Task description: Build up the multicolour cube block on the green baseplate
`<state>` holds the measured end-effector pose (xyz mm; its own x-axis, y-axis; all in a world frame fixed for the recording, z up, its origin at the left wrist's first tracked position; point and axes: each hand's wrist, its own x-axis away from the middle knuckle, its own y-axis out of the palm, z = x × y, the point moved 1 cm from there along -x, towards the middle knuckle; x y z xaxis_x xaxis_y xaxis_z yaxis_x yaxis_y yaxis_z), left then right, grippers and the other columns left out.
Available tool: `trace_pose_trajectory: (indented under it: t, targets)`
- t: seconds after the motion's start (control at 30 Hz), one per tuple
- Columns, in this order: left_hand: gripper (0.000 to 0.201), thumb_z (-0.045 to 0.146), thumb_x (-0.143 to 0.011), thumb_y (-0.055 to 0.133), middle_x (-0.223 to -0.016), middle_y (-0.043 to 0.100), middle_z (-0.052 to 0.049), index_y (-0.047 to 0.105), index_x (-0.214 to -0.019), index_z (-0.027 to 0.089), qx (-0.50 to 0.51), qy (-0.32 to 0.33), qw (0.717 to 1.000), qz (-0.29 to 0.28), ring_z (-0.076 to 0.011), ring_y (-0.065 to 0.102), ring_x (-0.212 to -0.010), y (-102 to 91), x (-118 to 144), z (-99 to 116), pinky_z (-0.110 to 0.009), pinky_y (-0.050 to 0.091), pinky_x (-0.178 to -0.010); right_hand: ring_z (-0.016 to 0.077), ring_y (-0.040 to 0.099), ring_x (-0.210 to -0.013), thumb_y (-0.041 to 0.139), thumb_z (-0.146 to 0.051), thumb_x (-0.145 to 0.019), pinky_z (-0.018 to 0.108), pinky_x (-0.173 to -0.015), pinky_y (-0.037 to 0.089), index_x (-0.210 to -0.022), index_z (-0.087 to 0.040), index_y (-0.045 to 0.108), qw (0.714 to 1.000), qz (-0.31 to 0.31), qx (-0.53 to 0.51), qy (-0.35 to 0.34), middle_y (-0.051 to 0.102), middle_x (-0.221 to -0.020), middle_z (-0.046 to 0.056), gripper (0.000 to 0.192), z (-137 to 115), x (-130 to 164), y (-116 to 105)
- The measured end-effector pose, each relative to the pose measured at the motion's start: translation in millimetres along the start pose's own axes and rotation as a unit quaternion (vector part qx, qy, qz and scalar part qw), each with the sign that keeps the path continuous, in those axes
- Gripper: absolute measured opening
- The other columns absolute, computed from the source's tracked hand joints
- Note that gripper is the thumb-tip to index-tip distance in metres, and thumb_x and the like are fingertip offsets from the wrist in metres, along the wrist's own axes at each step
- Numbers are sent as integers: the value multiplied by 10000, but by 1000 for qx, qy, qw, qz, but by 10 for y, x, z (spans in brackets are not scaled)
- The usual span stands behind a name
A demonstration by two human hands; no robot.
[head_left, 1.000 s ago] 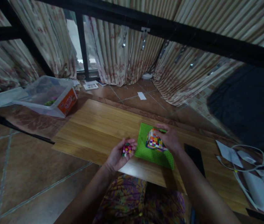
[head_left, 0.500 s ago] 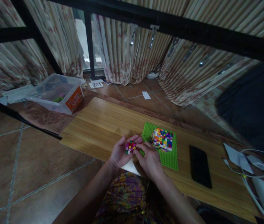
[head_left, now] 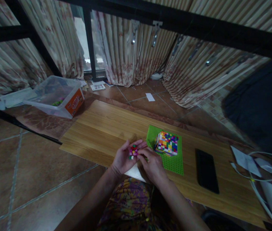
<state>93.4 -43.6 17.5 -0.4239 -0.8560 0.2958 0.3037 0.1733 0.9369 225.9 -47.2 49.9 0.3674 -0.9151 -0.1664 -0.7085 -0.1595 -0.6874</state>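
Observation:
My left hand [head_left: 124, 158] is turned palm up and cupped, with several small toy bricks [head_left: 133, 152] in pink, red, green, yellow and white lying in it. Over that palm, my right hand [head_left: 153, 163] has thumb and forefinger drawn together at the edge of the little pile. What sits between those fingertips is too small to make out. Just beyond the right hand lies a green studded baseplate [head_left: 174, 167]. A multicoloured block of bricks [head_left: 167, 143] stands on it, partly hidden at its lower left.
On the wooden table [head_left: 102, 125], a black phone [head_left: 207, 170] lies right of the baseplate. White cables [head_left: 253, 183] and papers [head_left: 243, 160] are at the far right. A clear plastic box [head_left: 54, 93] with an orange label stands beyond the table's left end.
The right fingertips have shifted slightly within the pile, and the bricks in the left palm lie a little differently. The view has moved slightly; the built block stays put.

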Motion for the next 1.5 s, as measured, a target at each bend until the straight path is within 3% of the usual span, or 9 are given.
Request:
trace_pose_trajectory:
  t: [0.3, 0.5, 0.67, 0.87, 1.07, 1.23, 1.5]
  targets:
    - [483, 449, -940, 420, -1201, 646, -175, 613, -1186, 82, -5, -4, 1000, -7, -254, 611, -1126, 1, 10, -4, -317, 518, -837, 197, 609, -921, 497, -130, -884, 340, -852, 479, -905, -200, 662, 999, -45, 20, 10, 652, -946, 56, 179, 19, -2, -19]
    - [482, 439, -945, 413, -1221, 642, -170, 605, -1203, 80, -8, 4, 1000, -4, -261, 557, -1218, 24, 21, -6, -348, 460, -977, 189, 593, -840, 490, -132, -884, 312, -777, 456, -807, -196, 602, 998, -39, 44, 8, 634, -862, 46, 151, 32, 14, -10]
    - [500, 428, -948, 418, -1245, 620, -202, 588, -1195, 28, 6, 11, 1000, -4, -248, 527, -1257, 38, 20, 1, -322, 427, -1032, 173, 613, -803, 499, -164, -887, 291, -759, 455, -841, -198, 599, 999, -23, 24, 16, 650, -847, 33, 115, -3, 48, -96]
    - [505, 441, -955, 411, -1302, 586, -200, 582, -1200, 35, 10, 1, 1000, -9, -258, 540, -1246, 15, 20, 4, -324, 441, -1025, 157, 628, -743, 494, -258, -911, 284, -721, 462, -869, -220, 620, 996, 64, 22, 52, 671, -825, 12, 139, 27, 13, -474]
    - [513, 450, -948, 427, -1307, 580, -210, 588, -1194, 30, 7, 1, 1000, -11, -271, 544, -1242, -18, 4, 0, -343, 437, -1036, 217, 586, -978, 562, -342, -861, 373, -893, 439, -846, -226, 678, 977, 196, 73, 40, 650, -990, 61, 165, 390, -197, -839]
    - [509, 450, -945, 435, -1300, 583, -215, 593, -1190, 33, 7, 0, 1000, -11, -268, 554, -1228, -25, 4, -7, -346, 435, -1035, 245, 535, -1111, 619, -398, -806, 425, -972, 398, -814, -249, 726, 972, 222, 57, 59, 588, -1159, 70, 184, 682, -333, -798]
    - [482, 431, -952, 426, -1273, 605, -198, 608, -1169, 42, 4, -5, 1000, -8, -251, 576, -1200, 4, 21, -10, -332, 455, -1009, 248, 561, -1088, 677, -407, -730, 426, -974, 396, -778, -274, 748, 969, 225, 22, 99, 622, -1139, 54, 159, 857, -421, -714]
